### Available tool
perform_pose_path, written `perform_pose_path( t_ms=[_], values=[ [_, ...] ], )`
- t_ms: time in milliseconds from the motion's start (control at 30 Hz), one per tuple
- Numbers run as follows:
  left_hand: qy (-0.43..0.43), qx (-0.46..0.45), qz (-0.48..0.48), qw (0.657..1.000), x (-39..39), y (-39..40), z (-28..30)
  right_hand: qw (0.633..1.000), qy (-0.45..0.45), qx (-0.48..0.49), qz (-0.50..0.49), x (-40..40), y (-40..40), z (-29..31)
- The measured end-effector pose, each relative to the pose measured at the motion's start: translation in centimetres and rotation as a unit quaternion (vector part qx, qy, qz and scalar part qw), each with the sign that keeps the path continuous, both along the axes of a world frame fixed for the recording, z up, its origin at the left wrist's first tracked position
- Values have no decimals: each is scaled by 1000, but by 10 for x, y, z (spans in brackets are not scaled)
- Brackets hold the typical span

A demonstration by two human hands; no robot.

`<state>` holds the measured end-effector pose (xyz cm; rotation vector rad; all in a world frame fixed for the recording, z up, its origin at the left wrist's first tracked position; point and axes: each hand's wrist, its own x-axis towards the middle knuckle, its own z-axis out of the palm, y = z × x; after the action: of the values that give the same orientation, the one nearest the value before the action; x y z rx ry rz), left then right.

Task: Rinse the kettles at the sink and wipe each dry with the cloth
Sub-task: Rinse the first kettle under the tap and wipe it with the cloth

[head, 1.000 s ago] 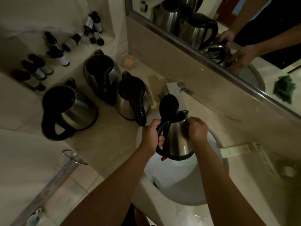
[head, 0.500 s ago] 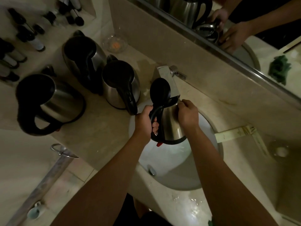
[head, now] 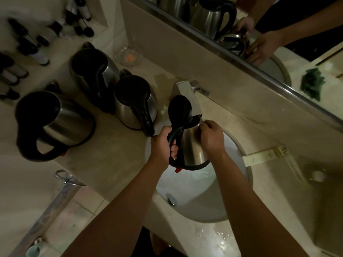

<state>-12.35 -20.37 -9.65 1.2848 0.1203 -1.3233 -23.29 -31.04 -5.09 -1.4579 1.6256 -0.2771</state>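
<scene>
Kettle (head: 193,145), steel with its black lid raised, is held over the white sink (head: 239,154) beneath the tap (head: 187,93). Its black handle is gripped by the left hand (head: 161,145), while its upper side is clasped by the right hand (head: 211,138). Three more kettles (head: 135,104) are seen on the counter (head: 104,154) to the left

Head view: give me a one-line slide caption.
Left hand grips the handle and right hand steadies the open-lidded steel kettle over the sink, beside three kettles.
</scene>
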Motion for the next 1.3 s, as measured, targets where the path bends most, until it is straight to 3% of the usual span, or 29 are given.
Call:
perform_pose_path(
  t_ms=[1300],
  values=[
    [-17,38,-16,999,0,0,13,1000,-4,10,-19,3,8,10]
  ],
)
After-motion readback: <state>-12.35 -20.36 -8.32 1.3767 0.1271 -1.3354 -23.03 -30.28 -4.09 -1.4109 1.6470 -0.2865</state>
